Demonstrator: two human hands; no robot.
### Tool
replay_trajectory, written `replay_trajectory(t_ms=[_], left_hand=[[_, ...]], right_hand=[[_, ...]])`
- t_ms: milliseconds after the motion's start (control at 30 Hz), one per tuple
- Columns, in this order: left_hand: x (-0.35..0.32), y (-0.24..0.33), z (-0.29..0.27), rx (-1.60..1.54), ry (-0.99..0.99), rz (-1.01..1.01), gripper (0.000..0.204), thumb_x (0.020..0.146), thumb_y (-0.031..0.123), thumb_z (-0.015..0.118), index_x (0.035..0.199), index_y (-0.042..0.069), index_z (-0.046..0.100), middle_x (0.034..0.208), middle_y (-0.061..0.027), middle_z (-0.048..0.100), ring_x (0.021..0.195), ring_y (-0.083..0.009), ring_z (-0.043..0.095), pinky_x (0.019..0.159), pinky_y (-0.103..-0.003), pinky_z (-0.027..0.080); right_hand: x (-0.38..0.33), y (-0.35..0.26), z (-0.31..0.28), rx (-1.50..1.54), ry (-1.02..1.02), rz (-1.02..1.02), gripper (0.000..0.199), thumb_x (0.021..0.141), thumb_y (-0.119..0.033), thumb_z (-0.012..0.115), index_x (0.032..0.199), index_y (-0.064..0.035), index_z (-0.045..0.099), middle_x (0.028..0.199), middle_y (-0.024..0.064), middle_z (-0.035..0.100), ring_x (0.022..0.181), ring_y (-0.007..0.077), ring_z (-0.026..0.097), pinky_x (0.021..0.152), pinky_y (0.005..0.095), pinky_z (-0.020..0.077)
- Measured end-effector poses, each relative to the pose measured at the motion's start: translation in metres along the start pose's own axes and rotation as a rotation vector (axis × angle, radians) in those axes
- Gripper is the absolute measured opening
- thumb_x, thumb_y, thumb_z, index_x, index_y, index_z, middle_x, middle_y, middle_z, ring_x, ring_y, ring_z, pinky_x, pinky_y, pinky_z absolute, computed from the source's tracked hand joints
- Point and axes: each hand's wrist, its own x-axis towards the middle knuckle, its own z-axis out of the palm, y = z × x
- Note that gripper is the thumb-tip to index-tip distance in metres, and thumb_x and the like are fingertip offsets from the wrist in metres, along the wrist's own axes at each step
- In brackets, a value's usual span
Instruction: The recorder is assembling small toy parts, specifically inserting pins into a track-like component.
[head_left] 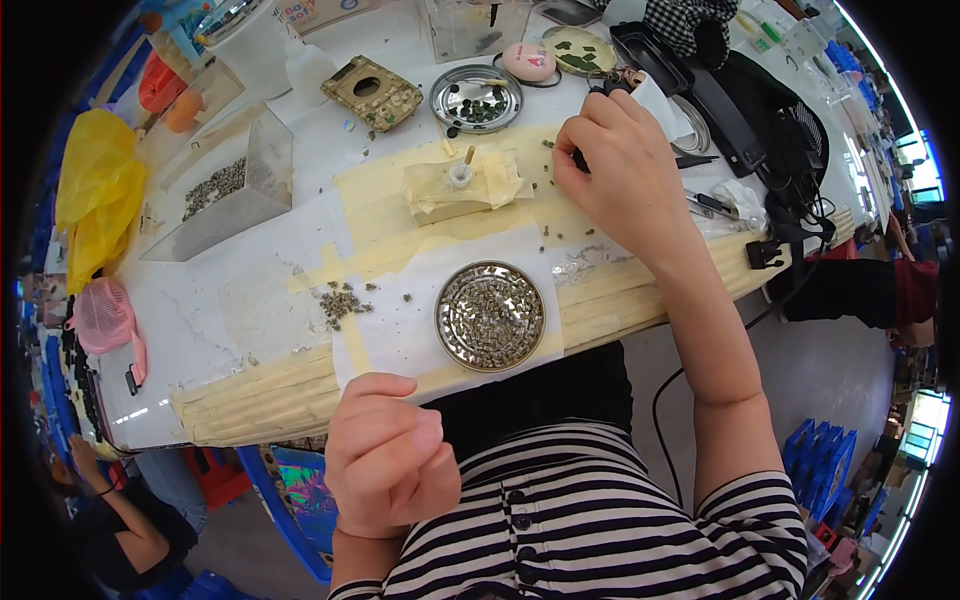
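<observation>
Centrally, round metal dish of small pieces, pink oval package beyond.

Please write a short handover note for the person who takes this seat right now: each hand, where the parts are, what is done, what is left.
Left hand: closed in a loose fist at the table's near edge, off the parts; whether it holds anything cannot be seen.
Right hand: reaching over the taped area, fingers on a dark tool.
Round metal dish: filled with small parts laid in rows, looks done.
Left: loose pile of parts on the paper, and more in the clear bin.
</observation>
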Motion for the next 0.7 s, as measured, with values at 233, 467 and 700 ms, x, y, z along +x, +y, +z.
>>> replay_trajectory(t_ms=[233,467,700], left_hand=[[0.003,-0.001,0.015,-0.513,0.08,-0.504,0.016,0.091,-0.004,0.059,0.106,-0.005,0.063,0.093,-0.0121,0.064,0.076,-0.0155,0.063,0.068,-0.027,0.054],[0.024,0.001,0.026,-0.836,0.011,-0.753,0.02,0.095,0.001,0.059,0.113,-0.008,0.063,0.1,-0.0149,0.07,0.089,-0.0167,0.069,0.081,-0.028,0.058],[0.023,-0.003,0.031,-0.906,0.113,-0.775,0.018,0.094,0.0,0.061,0.109,-0.007,0.065,0.095,-0.0148,0.071,0.084,-0.0163,0.069,0.078,-0.028,0.058]], right_hand=[[-0.009,-0.033,-0.038,0.289,0.226,-0.08,0.012,0.068,-0.004,0.073,0.075,-0.0051,0.063,0.075,0.004,0.05,0.07,0.0223,0.048,0.062,0.0322,0.0414],[-0.035,-0.08,-0.048,0.296,0.286,-0.242,0.024,0.061,-0.016,0.075,0.082,-0.0093,0.067,0.077,-0.0008,0.051,0.069,0.0173,0.048,0.059,0.0291,0.0405],[-0.04,-0.086,-0.038,0.319,0.32,-0.264,0.034,0.061,-0.016,0.074,0.094,-0.0084,0.071,0.08,-0.0027,0.051,0.07,0.0163,0.048,0.059,0.029,0.0404]])
